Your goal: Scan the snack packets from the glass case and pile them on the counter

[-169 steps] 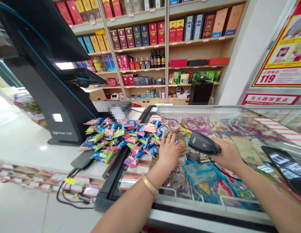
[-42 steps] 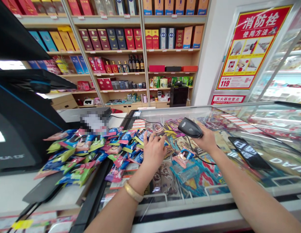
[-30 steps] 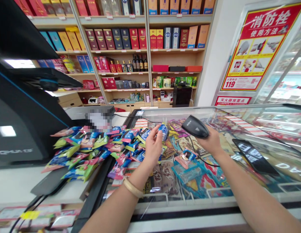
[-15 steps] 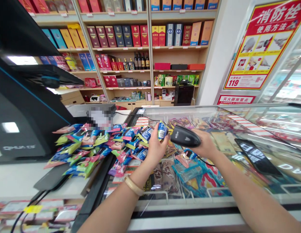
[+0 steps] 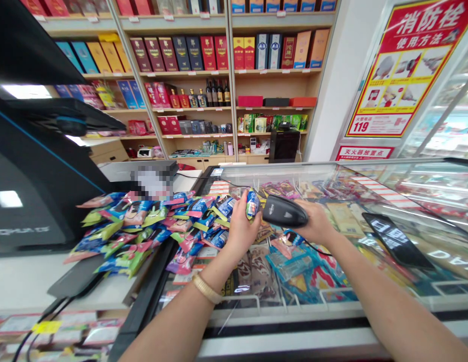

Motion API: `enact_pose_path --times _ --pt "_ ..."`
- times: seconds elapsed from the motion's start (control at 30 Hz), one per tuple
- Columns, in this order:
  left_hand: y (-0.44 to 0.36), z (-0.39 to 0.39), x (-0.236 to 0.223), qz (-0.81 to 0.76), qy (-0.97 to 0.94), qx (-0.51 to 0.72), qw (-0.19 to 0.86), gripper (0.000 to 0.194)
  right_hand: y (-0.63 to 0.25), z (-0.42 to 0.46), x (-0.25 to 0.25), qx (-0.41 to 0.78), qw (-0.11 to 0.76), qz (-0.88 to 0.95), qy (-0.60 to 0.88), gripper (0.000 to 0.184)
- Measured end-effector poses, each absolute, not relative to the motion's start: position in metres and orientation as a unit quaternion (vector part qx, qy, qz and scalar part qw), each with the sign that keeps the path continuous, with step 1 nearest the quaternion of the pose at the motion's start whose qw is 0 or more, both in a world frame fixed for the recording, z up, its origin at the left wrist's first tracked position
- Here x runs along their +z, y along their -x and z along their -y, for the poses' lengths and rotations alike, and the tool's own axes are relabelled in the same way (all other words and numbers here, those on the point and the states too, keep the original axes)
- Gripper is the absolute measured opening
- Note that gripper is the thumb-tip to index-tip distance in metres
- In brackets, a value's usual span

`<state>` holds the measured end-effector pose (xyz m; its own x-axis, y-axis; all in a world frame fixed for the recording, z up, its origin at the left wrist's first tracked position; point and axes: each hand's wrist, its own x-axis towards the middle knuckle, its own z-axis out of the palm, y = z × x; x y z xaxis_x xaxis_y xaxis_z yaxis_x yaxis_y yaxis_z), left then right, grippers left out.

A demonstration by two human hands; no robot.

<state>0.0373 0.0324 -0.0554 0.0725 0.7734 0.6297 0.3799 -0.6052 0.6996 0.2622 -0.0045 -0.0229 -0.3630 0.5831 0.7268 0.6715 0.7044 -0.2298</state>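
Note:
My left hand (image 5: pixel 244 223) pinches a small blue snack packet (image 5: pixel 252 203) upright between thumb and fingers. Just right of it, my right hand (image 5: pixel 317 221) is wrapped round a black barcode scanner (image 5: pixel 284 211), whose head faces the packet across a narrow gap. A cable runs from the scanner's grip. Left of my hands lies a heap of similar blue, pink and green snack packets (image 5: pixel 139 213), spread from the white counter onto the freezer's glass top (image 5: pixel 312 176). One pink and blue packet (image 5: pixel 287 242) lies by itself below the scanner.
On the left stands a dark checkout terminal (image 5: pixel 33 186) with a flat grey device (image 5: pixel 77 276) before it on the white counter (image 5: pixel 15 274). A black phone-like slab (image 5: pixel 395 240) lies on the glass at right. Shelves of boxes and bottles (image 5: pixel 181 73) fill the back.
The packet in my left hand has turned slightly, so its printed side shows differently. The scanner stays in my right hand, close to it. The whole view has shifted a little.

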Motion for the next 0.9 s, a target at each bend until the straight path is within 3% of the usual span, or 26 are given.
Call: enact_pose_path --times 0.4,0.63,0.9 --pt "-0.044 -0.012 -0.061 -0.352 -0.804 0.441 0.188 0.076 -0.287 -0.012 -0.034 -0.131 0.487 0.740 0.445 0.022" --pt "-0.060 0.011 -0.068 -0.393 -0.862 0.253 0.196 0.069 -0.304 -0.023 -0.049 -0.136 0.468 0.717 0.499 0.023" --pt "-0.054 0.022 -0.049 -0.332 -0.914 0.187 0.143 0.070 -0.305 -0.024 -0.054 -0.134 0.456 0.719 0.507 0.027"
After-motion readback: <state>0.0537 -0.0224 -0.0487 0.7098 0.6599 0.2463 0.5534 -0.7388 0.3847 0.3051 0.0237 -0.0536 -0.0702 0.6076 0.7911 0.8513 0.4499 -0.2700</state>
